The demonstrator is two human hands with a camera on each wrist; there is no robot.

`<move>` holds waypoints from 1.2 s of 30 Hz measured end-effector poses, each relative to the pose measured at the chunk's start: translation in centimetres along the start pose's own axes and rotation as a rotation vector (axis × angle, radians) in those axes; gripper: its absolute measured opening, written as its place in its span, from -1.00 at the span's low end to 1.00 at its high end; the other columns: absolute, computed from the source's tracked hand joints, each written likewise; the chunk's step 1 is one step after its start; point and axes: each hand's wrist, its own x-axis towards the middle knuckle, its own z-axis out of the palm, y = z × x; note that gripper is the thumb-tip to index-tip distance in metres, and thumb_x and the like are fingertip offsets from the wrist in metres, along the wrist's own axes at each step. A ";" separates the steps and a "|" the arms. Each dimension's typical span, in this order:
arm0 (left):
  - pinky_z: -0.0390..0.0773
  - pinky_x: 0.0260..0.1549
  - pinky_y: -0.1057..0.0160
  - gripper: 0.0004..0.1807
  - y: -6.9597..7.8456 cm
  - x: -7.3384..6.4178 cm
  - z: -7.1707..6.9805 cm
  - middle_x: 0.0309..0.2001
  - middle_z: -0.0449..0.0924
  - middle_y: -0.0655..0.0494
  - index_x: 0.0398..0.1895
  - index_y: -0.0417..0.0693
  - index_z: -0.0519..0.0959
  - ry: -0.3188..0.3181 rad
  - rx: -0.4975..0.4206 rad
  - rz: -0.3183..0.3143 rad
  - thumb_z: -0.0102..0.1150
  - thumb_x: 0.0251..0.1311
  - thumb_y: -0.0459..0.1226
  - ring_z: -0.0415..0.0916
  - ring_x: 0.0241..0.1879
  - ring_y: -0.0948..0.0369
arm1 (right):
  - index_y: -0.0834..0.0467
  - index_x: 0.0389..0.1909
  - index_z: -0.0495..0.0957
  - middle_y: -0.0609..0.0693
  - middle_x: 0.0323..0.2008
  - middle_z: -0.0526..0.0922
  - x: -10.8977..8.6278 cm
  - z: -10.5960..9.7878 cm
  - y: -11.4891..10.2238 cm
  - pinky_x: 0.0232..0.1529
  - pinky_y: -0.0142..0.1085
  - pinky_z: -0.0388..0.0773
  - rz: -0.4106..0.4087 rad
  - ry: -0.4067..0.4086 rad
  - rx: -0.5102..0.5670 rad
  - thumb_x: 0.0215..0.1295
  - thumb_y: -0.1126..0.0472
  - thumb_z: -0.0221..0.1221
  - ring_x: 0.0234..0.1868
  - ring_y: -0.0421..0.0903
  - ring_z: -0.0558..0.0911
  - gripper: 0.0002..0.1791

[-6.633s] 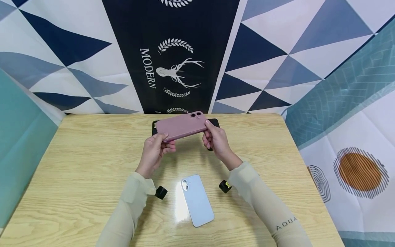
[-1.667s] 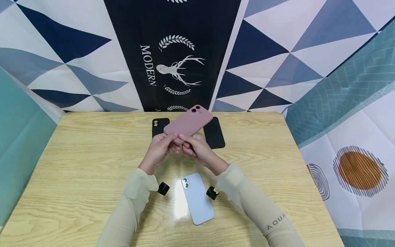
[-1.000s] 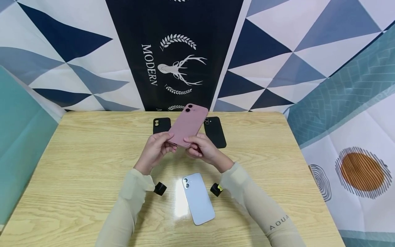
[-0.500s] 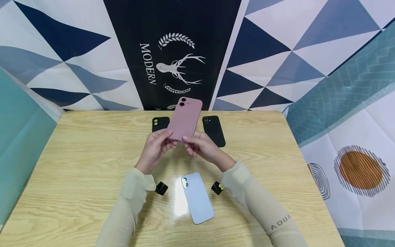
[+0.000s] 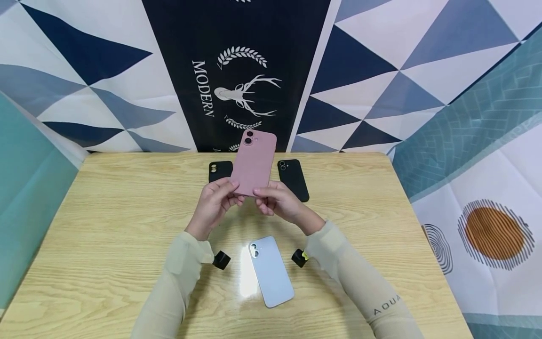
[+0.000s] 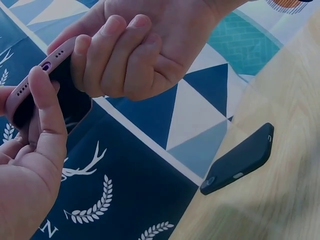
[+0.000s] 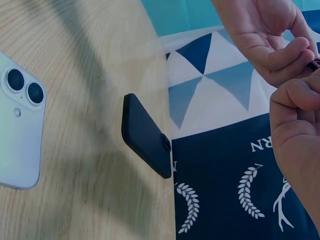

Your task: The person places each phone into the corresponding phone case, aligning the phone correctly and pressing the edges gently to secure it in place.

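Observation:
In the head view a phone in a pink case (image 5: 254,162) is held up above the table's far edge, its camera end up and its back facing me. My left hand (image 5: 215,201) pinches its lower left corner, thumb on the back. At the lower right corner, my right hand (image 5: 281,201) pinches it the same way. The left wrist view shows the phone's dark screen (image 6: 75,97) and bottom port between both hands. In the right wrist view my right hand (image 7: 300,130) hides nearly all of it.
A pale blue phone (image 5: 271,272) lies on the wooden table (image 5: 127,235) between my forearms, back up. Behind my hands lie a black phone case (image 5: 219,170) at left and a black phone-shaped piece (image 5: 293,180) at right. A patterned cloth wall (image 5: 360,84) rises behind the table.
The pink-cased phone, held sideways by its two ends at first, has turned camera end up. Both hands have come together at its lower end. Over the last half second it has barely moved.

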 end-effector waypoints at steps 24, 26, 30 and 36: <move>0.63 -0.33 0.42 -0.76 -1.1 -0.4 0.1 -0.42 0.67 0.20 -0.29 -0.02 0.57 0.031 0.070 -0.028 -0.12 0.34 -0.42 0.60 -0.44 0.34 | 0.46 0.23 0.23 -0.12 -0.34 0.59 1.4 0.1 -2.2 -0.31 -0.49 0.59 -0.057 0.544 0.092 0.36 0.39 -0.07 -0.34 -0.32 0.58 -0.55; 0.63 -0.33 0.42 -0.78 -1.2 -0.4 0.1 -0.42 0.67 0.20 -0.29 -0.02 0.56 0.031 0.077 -0.032 -0.11 0.34 -0.41 0.60 -0.43 0.34 | 0.46 0.22 0.25 -0.13 -0.37 0.60 1.5 0.1 -2.3 -0.33 -0.50 0.58 -0.043 0.554 0.093 0.35 0.39 -0.06 -0.36 -0.32 0.58 -0.56; 0.63 -0.33 0.40 -0.83 -1.4 -0.3 -0.1 -0.43 0.67 0.19 -0.26 -0.08 0.55 0.027 0.101 -0.061 -0.08 0.34 -0.39 0.60 -0.43 0.34 | 0.46 0.17 0.29 -0.14 -0.42 0.60 1.5 0.1 -2.5 -0.37 -0.52 0.56 -0.004 0.571 0.098 0.35 0.40 -0.05 -0.41 -0.32 0.55 -0.60; 0.64 -0.32 0.38 -0.84 -1.6 -0.4 -0.4 -0.44 0.65 0.18 -0.15 -0.28 0.48 0.012 0.182 -0.167 -0.05 0.34 -0.35 0.60 -0.42 0.33 | 0.47 0.16 0.31 -0.10 -0.40 0.55 1.4 -0.3 -1.9 -0.35 -0.52 0.55 0.067 0.579 0.088 0.34 0.40 -0.09 -0.40 -0.29 0.52 -0.61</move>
